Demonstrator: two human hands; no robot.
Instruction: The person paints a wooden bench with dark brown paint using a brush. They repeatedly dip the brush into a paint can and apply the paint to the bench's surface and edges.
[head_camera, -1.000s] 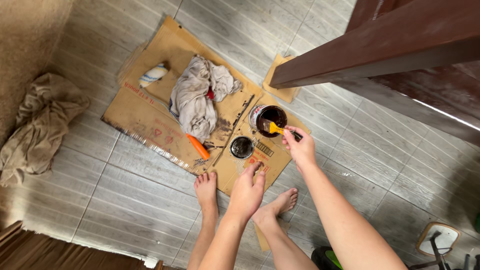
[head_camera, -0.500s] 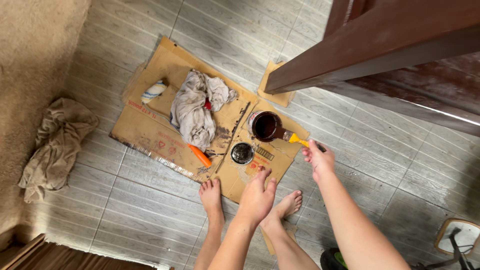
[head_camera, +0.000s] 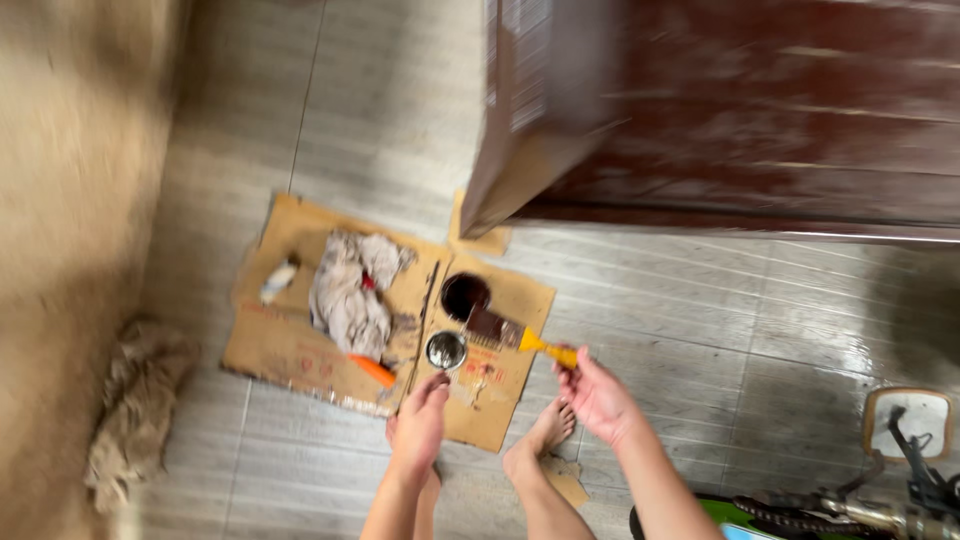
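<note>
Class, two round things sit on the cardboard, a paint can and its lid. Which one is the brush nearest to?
The paint can: the brush in the right hand has its bristles just beside its dark opening. The smaller, shiny lid lies lower, nearer the left hand.

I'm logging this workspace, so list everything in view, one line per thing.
paintbrush: 1, yellow handle, dark wet bristles, held just right of the can
paint can: 1, open, dark brown paint, on the cardboard
lid: 1, round, metallic, on the cardboard below the can
cardboard: flattened sheets, tan, on the tiled floor
rags: 1 heap, pale grey, on the cardboard
orange tool: 1, on the cardboard by the rags
cloth: 1 heap, beige, floor at left
wooden furniture: 1, dark red-brown, top right
feet: 2, bare, at the cardboard's edge
left hand: empty, fingers spread
right hand: grips the paintbrush handle
</note>
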